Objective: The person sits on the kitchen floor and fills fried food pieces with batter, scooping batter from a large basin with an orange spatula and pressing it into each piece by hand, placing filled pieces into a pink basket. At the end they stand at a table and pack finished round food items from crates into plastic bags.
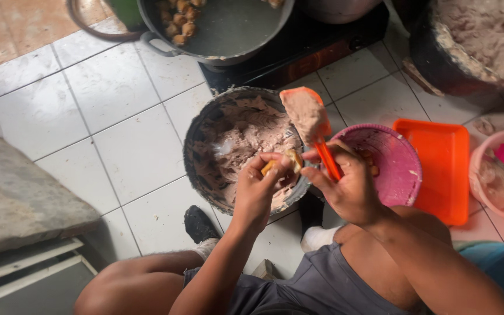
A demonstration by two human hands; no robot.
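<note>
A small yellowish piece (291, 158) is pinched in the left hand (259, 189); an orange spatula (316, 131) heaped with paste is gripped in the right hand (345, 186), above the bowl (205, 125). Paste is best pressed on over the bowl.

Orange tray (444, 157) on white tiles, cooking pot (228, 29) on black stove (304, 49), grey stone slab (13, 192)

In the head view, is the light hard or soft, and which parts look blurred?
Head view: soft, even daylight with weak shadows on the white floor tiles; mild glare on the liquid in the pot; the left hand, right hand and orange spatula look slightly blurred; edges bend a little.
</note>
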